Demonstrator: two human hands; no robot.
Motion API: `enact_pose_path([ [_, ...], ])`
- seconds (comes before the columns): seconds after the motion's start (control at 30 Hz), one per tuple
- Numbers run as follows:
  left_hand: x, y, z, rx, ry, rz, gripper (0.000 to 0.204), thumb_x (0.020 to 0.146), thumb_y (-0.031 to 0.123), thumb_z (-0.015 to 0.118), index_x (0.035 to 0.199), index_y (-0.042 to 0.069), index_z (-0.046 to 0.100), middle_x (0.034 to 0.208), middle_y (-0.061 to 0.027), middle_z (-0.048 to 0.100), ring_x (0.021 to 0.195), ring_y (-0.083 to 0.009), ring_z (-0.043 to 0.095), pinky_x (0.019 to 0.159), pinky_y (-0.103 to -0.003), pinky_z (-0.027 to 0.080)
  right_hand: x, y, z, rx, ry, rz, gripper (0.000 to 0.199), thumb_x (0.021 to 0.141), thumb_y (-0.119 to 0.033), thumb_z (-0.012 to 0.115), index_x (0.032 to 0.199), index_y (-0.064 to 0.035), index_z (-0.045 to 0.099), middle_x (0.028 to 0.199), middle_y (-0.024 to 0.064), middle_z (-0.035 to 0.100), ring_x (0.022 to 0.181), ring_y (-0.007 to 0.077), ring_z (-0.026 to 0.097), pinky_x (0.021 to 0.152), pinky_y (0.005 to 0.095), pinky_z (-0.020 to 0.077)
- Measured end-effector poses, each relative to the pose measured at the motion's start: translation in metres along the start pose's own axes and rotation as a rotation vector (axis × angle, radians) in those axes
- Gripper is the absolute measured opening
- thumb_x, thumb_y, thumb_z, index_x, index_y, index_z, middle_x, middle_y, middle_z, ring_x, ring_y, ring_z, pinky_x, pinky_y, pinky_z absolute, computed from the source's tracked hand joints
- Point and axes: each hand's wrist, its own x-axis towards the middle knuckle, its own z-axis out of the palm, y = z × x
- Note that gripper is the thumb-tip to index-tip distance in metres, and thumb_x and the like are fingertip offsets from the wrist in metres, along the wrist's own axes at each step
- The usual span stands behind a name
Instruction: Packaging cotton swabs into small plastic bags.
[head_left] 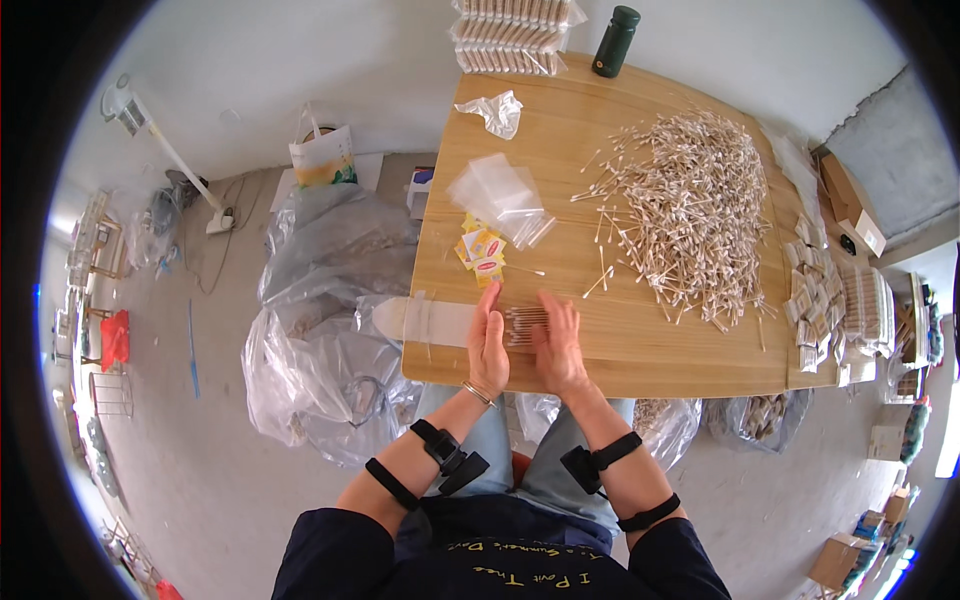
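Observation:
Between my two hands a small row of cotton swabs (523, 326) lies on the wooden table near its front edge. My left hand (489, 345) stands on edge at the left ends of the swabs, its fingers stretched out. From the right, my right hand (560, 345) rests with spread fingers against the other ends. A pale flat strip (440, 322) runs from beside my left hand past the table's left edge. Just beyond my hands are small yellow-and-white printed cards (482, 250) and a stack of clear plastic bags (500, 195).
A large heap of loose cotton swabs (700, 215) covers the table's right half. Filled packets (815, 290) are piled at the right edge. Stacked packs (512, 35) and a dark green bottle (616, 42) stand at the back. Big plastic sacks (325, 340) sit on the floor at left.

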Motion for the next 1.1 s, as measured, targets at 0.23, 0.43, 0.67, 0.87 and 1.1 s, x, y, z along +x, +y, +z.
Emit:
enact_pose_path([
  [0.23, -0.001, 0.004, 0.0, 0.094, -0.043, -0.065, 0.054, 0.104, 0.03, 0.035, 0.145, -0.005, 0.028, 0.151, -0.016, 0.031, 0.14, -0.0239, 0.03, 0.115, -0.035, 0.023, 0.007, -0.011, 0.002, 0.627, 0.225, 0.239, 0.047, 0.104, -0.025, 0.037, 0.141, 0.0035, 0.034, 0.143, 0.0166, 0.041, 0.134, 0.0252, 0.036, 0.111, 0.034, 0.0259],
  [0.43, 0.002, 0.003, -0.001, 0.046, -0.073, -0.075, 0.056, 0.104, 0.033, 0.035, 0.145, -0.005, 0.028, 0.151, -0.0168, 0.031, 0.139, -0.0246, 0.03, 0.115, -0.035, 0.023, 0.003, -0.014, 0.007, 0.832, 0.356, 0.221, 0.047, 0.104, -0.029, 0.035, 0.137, 0.0043, 0.042, 0.139, 0.0168, 0.045, 0.132, 0.0247, 0.039, 0.111, 0.0341, 0.026],
  [0.67, 0.004, 0.005, -0.004, 0.039, -0.053, -0.076, 0.057, 0.104, 0.034, 0.033, 0.145, -0.006, 0.029, 0.15, -0.0169, 0.032, 0.14, -0.0242, 0.029, 0.116, -0.035, 0.022, 0.009, -0.014, 0.003, 0.608, 0.211, 0.166, 0.046, 0.104, -0.028, 0.036, 0.137, 0.0035, 0.04, 0.134, 0.0202, 0.049, 0.129, 0.0302, 0.041, 0.109, 0.0376, 0.0299],
  [0.87, 0.011, 0.014, -0.009, 0.081, -0.075, -0.011, 0.057, 0.104, 0.035, 0.033, 0.144, -0.006, 0.03, 0.149, -0.017, 0.033, 0.14, -0.0245, 0.029, 0.116, -0.035, 0.02, 0.011, -0.004, 0.006, 0.165, 0.163, 0.066, 0.036, 0.102, -0.02, 0.038, 0.131, 0.0004, 0.046, 0.124, 0.0194, 0.055, 0.113, 0.0328, 0.05, 0.101, 0.0398, 0.0371],
  [1.1, 0.007, 0.006, -0.01, 0.113, -0.049, -0.043, 0.056, 0.104, 0.037, 0.033, 0.14, -0.006, 0.038, 0.143, -0.0163, 0.044, 0.133, -0.024, 0.039, 0.111, -0.033, 0.028, 0.009, -0.014, 0.01, 0.54, 0.202, 0.149, 0.036, 0.103, -0.021, 0.038, 0.13, 0.0012, 0.047, 0.121, 0.0172, 0.057, 0.112, 0.0273, 0.052, 0.101, 0.0383, 0.0371],
])
